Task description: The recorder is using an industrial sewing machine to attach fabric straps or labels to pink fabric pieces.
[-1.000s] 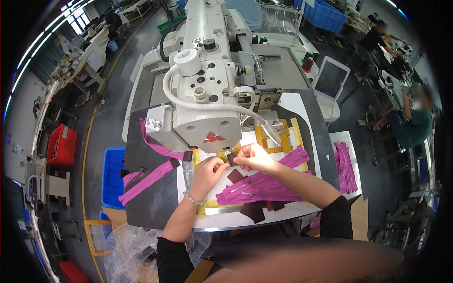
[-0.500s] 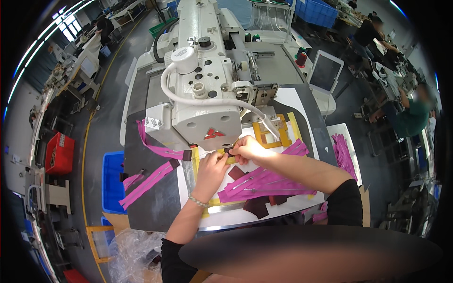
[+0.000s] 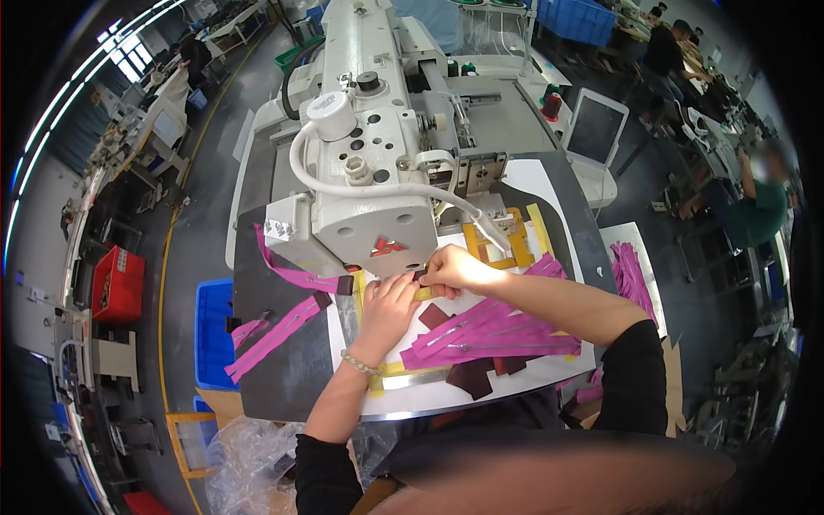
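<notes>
Under the front of the sewing machine head (image 3: 378,227), both hands meet at a small dark fabric piece (image 3: 420,275). My right hand (image 3: 457,269) pinches it between thumb and fingers. From the left, my left hand (image 3: 389,307) has its fingers bent and pressed together, fingertips on the same piece beside a yellow-edged frame (image 3: 424,293). The fingers hide most of the piece. Right of my hands lies a fanned pile of magenta zippers (image 3: 506,330), partly below my right forearm. Dark maroon fabric pieces (image 3: 470,378) stick out from under it.
Two magenta zippers with dark end tabs, one the lower zipper (image 3: 279,337), lie at the left. A blue bin (image 3: 212,330) stands beyond the table's left edge. Another zipper bundle (image 3: 632,279) rests at the right. A yellow clamp frame (image 3: 515,245) sits beside the machine head.
The view has shifted slightly, moving the scene a little. My hands stay together at the dark fabric piece, with only small finger movement.
</notes>
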Demonstrator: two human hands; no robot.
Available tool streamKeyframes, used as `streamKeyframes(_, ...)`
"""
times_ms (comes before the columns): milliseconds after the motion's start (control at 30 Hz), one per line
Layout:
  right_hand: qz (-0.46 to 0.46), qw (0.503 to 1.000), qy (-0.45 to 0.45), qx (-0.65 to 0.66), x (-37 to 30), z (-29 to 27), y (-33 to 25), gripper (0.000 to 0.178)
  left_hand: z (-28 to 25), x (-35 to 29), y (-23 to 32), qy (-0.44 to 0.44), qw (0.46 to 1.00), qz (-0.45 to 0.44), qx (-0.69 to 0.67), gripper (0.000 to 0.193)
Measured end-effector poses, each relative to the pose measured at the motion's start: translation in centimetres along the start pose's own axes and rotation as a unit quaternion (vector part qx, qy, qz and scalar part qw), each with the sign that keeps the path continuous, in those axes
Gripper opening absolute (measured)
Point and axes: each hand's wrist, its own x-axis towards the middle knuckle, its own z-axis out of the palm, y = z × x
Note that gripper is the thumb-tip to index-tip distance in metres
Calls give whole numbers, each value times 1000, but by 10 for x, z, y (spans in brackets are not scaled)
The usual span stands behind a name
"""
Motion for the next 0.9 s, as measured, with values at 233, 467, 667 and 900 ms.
streamKeyframes(233,-233,947,77,-206,-15,-13,10,20,-2,2,3,-15,999,19,34,27)
streamKeyframes(467,-509,749,110,-410,-23,-31,36,24,-3,2,3,-39,998,11,47,32)
streamKeyframes(667,-519,729,69,-441,-28,-31,35,50,-2,2,0,14,998,-6,-53,44)
streamKeyframes(900,-502,718,60,-479,-26,-31,33,49,-11,1,-11,-8,996,2,-93,45)
